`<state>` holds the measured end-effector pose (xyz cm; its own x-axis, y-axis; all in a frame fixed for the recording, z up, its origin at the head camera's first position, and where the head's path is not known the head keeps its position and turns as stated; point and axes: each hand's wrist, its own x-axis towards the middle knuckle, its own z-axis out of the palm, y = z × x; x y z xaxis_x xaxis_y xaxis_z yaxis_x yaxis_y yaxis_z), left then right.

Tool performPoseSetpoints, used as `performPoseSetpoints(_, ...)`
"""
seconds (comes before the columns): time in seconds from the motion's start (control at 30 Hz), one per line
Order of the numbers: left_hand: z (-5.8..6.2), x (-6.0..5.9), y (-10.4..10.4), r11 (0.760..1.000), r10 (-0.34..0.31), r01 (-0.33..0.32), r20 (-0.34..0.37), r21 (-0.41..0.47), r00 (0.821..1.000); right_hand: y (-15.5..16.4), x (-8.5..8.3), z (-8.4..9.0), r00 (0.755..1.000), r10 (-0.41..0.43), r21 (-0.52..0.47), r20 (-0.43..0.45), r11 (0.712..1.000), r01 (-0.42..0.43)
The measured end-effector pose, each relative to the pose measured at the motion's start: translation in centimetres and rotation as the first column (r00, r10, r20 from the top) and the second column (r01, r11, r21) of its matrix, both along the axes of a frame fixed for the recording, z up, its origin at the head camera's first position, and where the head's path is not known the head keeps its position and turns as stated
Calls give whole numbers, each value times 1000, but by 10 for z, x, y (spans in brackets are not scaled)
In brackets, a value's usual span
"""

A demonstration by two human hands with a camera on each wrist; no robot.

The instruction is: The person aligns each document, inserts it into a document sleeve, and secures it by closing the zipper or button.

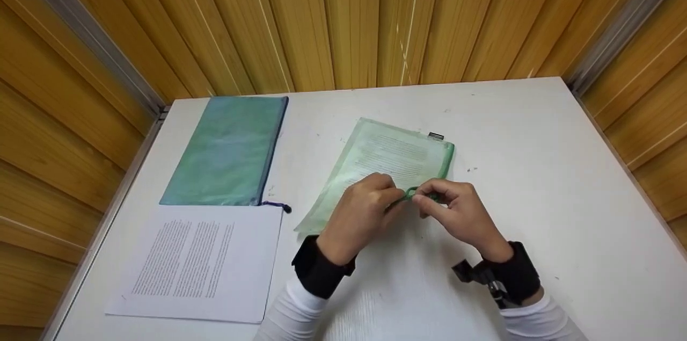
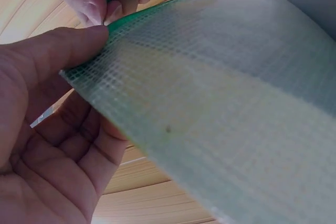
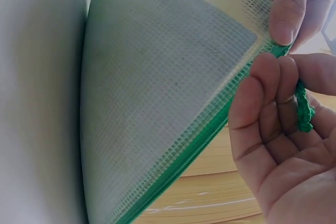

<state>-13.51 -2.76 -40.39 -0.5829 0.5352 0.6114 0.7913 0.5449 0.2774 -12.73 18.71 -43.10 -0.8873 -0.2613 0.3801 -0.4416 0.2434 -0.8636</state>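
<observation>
A green mesh zipper pouch [image 1: 400,158] with a printed sheet inside lies on the white table [image 1: 536,196], its near end lifted. My left hand [image 1: 394,198] pinches the pouch's near corner between thumb [image 2: 68,48] and fingers; the mesh pouch [image 2: 220,93] fills the left wrist view. My right hand [image 1: 429,201] pinches the knotted green zipper cord [image 3: 303,109] at that same corner, along the pouch's green zipper edge [image 3: 210,135]. The two hands almost touch. A small metal piece [image 1: 436,136] sits at the pouch's far right corner.
A teal zipper pouch [image 1: 228,150] with a dark cord [image 1: 279,205] lies at the table's left. A loose printed sheet [image 1: 198,263] lies in front of it. Wooden slat walls [image 1: 343,19] enclose the table on three sides.
</observation>
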Motion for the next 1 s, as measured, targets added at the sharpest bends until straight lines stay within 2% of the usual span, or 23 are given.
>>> performPoseSetpoints(0.2, 2, 0, -3, 999, 6, -5, -34, 32, 999, 2, -4, -2, 989, -97, 34, 114, 995, 94)
performPoseSetpoints(0.3, 2, 1, -3, 999, 30, -30, -21, 22, 999, 3, -5, -2, 989, -104, 49, 106, 994, 99)
performPoseSetpoints(0.5, -1, 1, 1, 998, 54, -53, 10, -29, 999, 3, -4, -1, 996, -60, 34, 62, 998, 58)
performPoseSetpoints(0.67, -2, 0, 1, 999, 49, -49, -19, -5, 999, 4, -5, -2, 993, -59, 13, 103, 998, 58)
performPoseSetpoints(0.9, 2, 0, -4, 999, 47, -46, -39, 29, 998, 9, -12, -8, 971, -159, 58, 180, 987, 151)
performPoseSetpoints(1.0, 3, 0, -6, 998, 47, -46, -37, 34, 998, 12, -15, -11, 967, -168, 80, 189, 985, 155)
